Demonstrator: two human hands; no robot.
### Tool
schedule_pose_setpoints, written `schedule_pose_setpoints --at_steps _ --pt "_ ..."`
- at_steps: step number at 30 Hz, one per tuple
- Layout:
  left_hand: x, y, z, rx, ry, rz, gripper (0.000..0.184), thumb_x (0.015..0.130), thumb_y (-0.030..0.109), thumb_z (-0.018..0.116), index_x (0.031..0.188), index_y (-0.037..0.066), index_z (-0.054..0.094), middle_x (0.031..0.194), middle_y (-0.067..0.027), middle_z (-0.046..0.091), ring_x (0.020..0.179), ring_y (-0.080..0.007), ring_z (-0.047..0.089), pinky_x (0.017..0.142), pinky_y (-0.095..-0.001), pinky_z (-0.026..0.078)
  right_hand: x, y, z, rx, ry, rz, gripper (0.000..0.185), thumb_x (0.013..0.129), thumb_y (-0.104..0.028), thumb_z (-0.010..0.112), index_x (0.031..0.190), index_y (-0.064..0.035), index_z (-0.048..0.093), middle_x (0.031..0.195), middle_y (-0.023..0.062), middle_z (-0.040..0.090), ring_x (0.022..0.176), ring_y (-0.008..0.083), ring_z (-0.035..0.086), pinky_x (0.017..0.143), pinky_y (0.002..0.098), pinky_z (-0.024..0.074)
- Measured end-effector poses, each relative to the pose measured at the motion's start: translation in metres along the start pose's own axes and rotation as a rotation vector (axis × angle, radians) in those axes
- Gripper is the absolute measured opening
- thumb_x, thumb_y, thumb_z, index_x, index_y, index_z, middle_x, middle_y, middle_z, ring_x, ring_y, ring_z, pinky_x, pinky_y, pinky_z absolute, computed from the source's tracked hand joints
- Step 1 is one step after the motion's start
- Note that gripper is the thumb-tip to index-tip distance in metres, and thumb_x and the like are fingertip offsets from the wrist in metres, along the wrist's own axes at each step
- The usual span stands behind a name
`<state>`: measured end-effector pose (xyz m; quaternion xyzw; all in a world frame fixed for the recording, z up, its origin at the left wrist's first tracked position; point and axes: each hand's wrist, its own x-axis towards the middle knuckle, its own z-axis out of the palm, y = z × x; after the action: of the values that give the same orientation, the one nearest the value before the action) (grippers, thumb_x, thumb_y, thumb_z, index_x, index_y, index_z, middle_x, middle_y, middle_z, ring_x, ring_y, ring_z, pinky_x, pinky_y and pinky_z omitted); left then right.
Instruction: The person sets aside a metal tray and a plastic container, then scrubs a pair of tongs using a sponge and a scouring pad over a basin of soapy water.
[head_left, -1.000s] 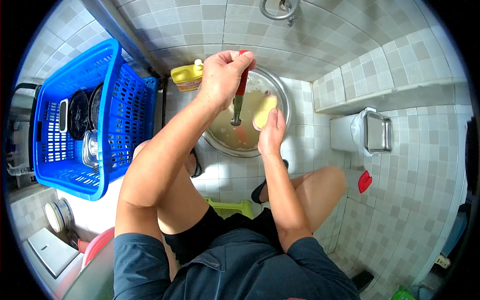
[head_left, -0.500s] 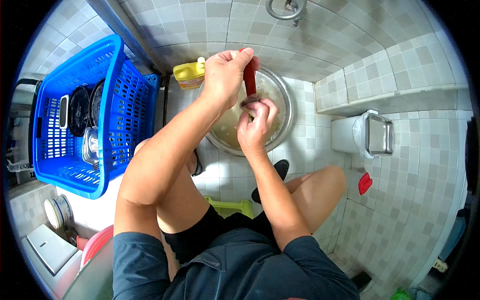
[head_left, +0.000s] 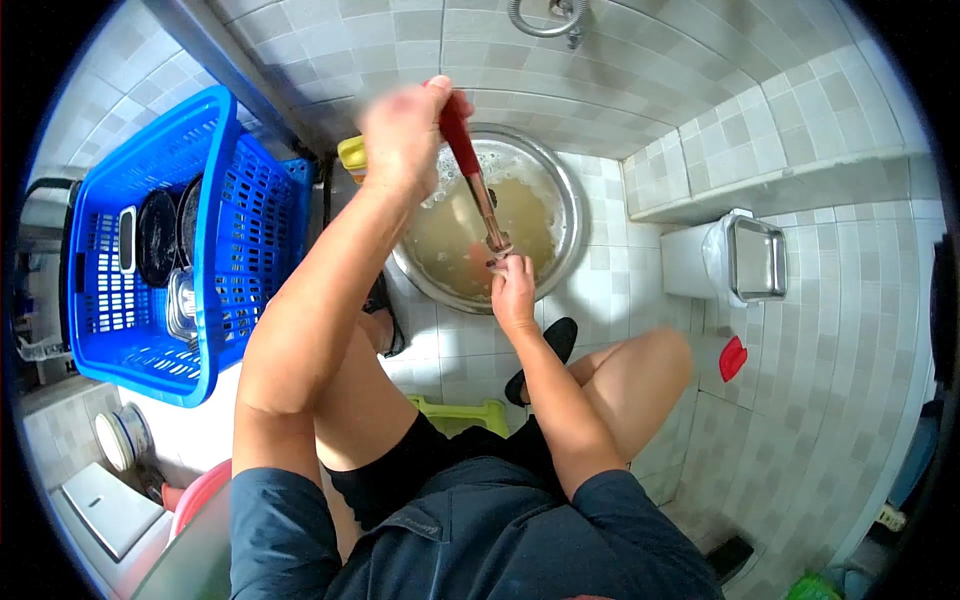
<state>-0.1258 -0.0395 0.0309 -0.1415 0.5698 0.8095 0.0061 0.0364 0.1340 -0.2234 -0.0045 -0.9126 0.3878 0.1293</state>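
Observation:
My left hand (head_left: 405, 130) is wrapped round the red handle of a metal-shafted utensil (head_left: 460, 140), which slants down over a wide metal basin (head_left: 572, 190) of cloudy water. At the utensil's lower end my right hand (head_left: 514, 286) is closed, with its fingertips at the metal head and a small dark piece of something. Exactly what the right fingers grip is too small to make out. Something reddish and blurred shows under the water beside the right fingers.
A blue basket (head_left: 215, 250) with dark pans and containers stands on the left. Behind my left wrist is a yellow bottle (head_left: 352, 155). A bin with a metal container (head_left: 757, 262) stands at the right. A green stool (head_left: 480, 415) is under me.
The yellow sponge seen earlier in my right hand no longer shows. My left hand has moved left with the handle, tilting the utensil, and my right hand has slid down to its lower end.

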Motion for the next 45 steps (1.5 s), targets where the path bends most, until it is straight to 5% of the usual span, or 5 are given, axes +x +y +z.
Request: schedule_pose_setpoints --at_steps 5,13,31,36,45 --pt "0.001 0.001 -0.004 -0.179 -0.026 0.005 0.019 0.098 0.017 0.06 0.095 -0.002 0.061 0.093 -0.0148 0.068 0.086 -0.0255 0.069 0.081 -0.0381 0.057 -0.001 0.004 0.003 0.989 0.012 1.024 0.032 0.084 0.002 0.058 0.114 -0.0025 0.051 0.108 0.0152 0.061 0.101 0.0338 0.063 0.088 0.0511 0.0516" --pt "-0.007 -0.015 0.002 -0.183 -0.269 0.071 0.019 0.1 0.018 0.056 0.096 -0.001 0.06 0.094 -0.0118 0.066 0.085 -0.0227 0.066 0.084 -0.0385 0.054 0.047 -0.012 -0.022 1.974 0.269 1.109 0.029 0.101 -0.014 0.037 0.125 -0.0008 0.048 0.121 0.0199 0.059 0.113 0.0376 0.058 0.097 0.0539 0.0494" --pt "-0.016 -0.022 0.01 -0.166 -0.451 0.006 0.021 0.099 0.021 0.055 0.092 0.002 0.06 0.08 -0.007 0.059 0.077 -0.0194 0.056 0.079 -0.0359 0.047 0.099 -0.077 -0.072 0.702 -0.092 0.069 0.032 0.092 -0.006 0.049 0.124 0.0007 0.049 0.113 0.0143 0.061 0.107 0.0248 0.059 0.091 0.0353 0.0457" --pt "0.005 -0.017 -0.001 -0.326 -0.526 0.044 0.02 0.099 0.019 0.056 0.094 0.0 0.06 0.08 -0.0062 0.058 0.076 -0.0191 0.056 0.081 -0.0359 0.049 0.051 -0.006 -0.041 0.289 -0.185 0.152 0.032 0.093 -0.011 0.047 0.122 -0.0002 0.05 0.105 0.0296 0.061 0.099 0.0465 0.06 0.085 0.048 0.0484" --pt "-0.008 -0.008 0.0 -0.145 -0.482 0.12 0.02 0.099 0.02 0.059 0.095 0.002 0.063 0.085 -0.0085 0.066 0.08 -0.017 0.059 0.081 -0.0304 0.047 0.026 0.014 -0.045 0.514 -0.428 0.404 0.02 0.086 -0.008 0.054 0.095 -0.0057 0.072 0.094 0.012 0.073 0.088 0.0262 0.07 0.076 0.0369 0.0546"
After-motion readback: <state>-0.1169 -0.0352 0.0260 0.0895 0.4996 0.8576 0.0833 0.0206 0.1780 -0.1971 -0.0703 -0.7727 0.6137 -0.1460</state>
